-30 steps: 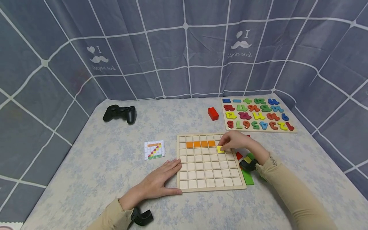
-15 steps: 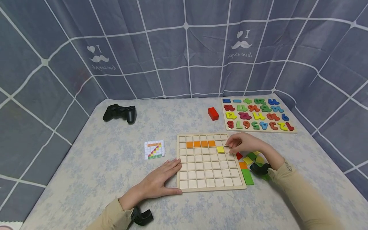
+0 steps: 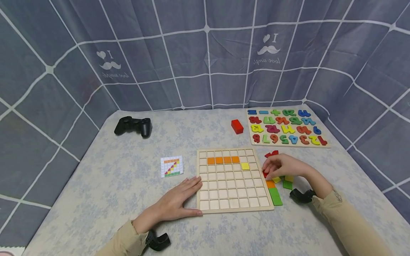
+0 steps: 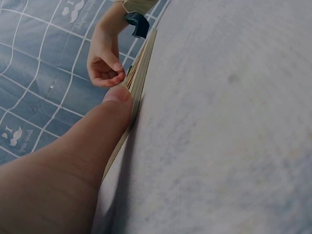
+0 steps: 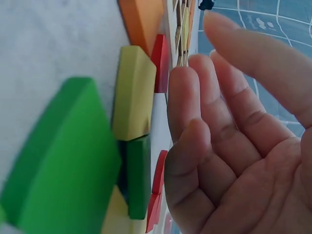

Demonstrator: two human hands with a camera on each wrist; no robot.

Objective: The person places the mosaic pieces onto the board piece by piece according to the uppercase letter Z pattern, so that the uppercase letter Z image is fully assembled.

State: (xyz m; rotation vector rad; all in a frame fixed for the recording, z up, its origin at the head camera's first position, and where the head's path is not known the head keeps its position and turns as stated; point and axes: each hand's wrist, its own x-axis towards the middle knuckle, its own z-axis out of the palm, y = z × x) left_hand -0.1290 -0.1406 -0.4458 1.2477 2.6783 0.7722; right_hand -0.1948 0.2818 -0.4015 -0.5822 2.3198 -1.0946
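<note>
1. Game controller (image 3: 132, 126): far left, back of the desk (image 3: 96, 188); likely parked out of the way.
2. Pattern card (image 3: 171, 166): face up, left of the grid board (image 3: 235, 212); probably there to read at a glance.
3. Left grip (image 3: 174, 201): fingers straight, thumb spread apart, resting at the board's left edge; clamped on nothing. Presumably a stop against sliding.
4. Grid board lies flat. Four orange tiles (image 3: 223, 160) sit side by side in its second row from the back; yellow tile (image 3: 245, 166) is one row nearer, diagonal off their right end. Cell walls should keep them put.
5. Red block (image 3: 237, 126): behind the board, apart from the tiles.
6. Loose tiles (image 3: 276, 196): just beside the board's right edge; short reach, presumably.
7. Right grip (image 3: 285, 166): at the loose tiles, fingers loosely curled, tips apart, nothing held. Near a red tile (image 5: 161, 63); contact unclear.
8. Number board (image 3: 289, 145): back right, likely unused.
</note>
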